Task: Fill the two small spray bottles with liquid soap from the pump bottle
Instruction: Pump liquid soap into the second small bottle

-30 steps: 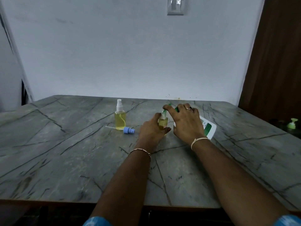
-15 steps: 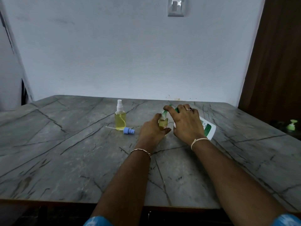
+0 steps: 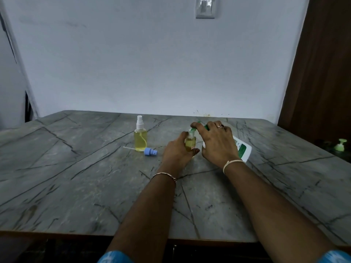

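Blue cap (image 3: 150, 151) well inside table (image 3: 76, 186) edges

grey veined table (image 3: 76, 186) | wall switch (image 3: 205, 8) | brown door (image 3: 322, 73) | small green object (image 3: 341, 145)

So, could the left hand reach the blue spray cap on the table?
Probably yes, once freed: the left hand grips the small bottle, and the blue spray cap lies near on its left, nothing between.
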The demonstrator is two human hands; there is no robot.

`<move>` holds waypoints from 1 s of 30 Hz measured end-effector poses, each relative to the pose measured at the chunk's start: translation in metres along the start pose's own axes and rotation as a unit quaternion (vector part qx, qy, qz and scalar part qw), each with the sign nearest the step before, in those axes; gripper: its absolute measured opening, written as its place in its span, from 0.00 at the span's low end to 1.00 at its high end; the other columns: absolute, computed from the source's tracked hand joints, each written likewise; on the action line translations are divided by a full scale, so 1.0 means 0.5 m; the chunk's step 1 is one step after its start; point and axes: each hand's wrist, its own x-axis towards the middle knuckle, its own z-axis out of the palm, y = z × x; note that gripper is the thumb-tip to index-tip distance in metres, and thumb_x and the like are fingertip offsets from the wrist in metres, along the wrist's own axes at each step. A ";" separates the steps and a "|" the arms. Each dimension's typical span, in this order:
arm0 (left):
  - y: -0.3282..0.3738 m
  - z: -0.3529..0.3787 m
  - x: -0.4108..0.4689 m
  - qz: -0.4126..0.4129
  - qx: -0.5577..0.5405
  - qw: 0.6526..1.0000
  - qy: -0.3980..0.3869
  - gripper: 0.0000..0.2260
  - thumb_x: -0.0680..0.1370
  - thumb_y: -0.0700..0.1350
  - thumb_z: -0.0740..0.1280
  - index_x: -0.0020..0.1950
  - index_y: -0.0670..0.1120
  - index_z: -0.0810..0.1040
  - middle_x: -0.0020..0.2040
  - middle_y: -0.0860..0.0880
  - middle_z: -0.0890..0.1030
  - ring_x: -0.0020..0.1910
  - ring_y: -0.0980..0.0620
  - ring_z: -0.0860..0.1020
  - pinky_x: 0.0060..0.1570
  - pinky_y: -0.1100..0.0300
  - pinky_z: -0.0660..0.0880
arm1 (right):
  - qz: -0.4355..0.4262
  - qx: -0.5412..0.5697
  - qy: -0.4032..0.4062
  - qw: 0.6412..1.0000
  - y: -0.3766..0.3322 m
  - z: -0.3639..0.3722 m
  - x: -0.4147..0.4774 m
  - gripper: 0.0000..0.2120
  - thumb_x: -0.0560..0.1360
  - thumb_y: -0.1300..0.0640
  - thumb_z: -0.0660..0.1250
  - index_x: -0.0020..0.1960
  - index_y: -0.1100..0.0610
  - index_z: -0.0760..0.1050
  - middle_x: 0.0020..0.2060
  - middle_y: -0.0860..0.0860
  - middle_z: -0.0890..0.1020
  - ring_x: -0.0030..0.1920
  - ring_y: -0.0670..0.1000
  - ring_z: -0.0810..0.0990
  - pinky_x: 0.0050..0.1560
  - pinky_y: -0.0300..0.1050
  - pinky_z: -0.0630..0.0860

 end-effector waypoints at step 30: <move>0.000 -0.002 0.002 0.001 0.028 1.000 0.006 0.30 0.73 0.57 0.70 0.72 0.52 0.63 0.60 0.46 0.80 0.57 0.45 0.78 0.54 0.54 0.74 | -0.014 -0.012 -0.007 1.000 0.010 0.007 -0.002 0.39 0.71 0.57 0.66 0.75 0.42 0.50 0.60 0.55 0.74 0.62 0.58 0.70 0.60 0.56 0.67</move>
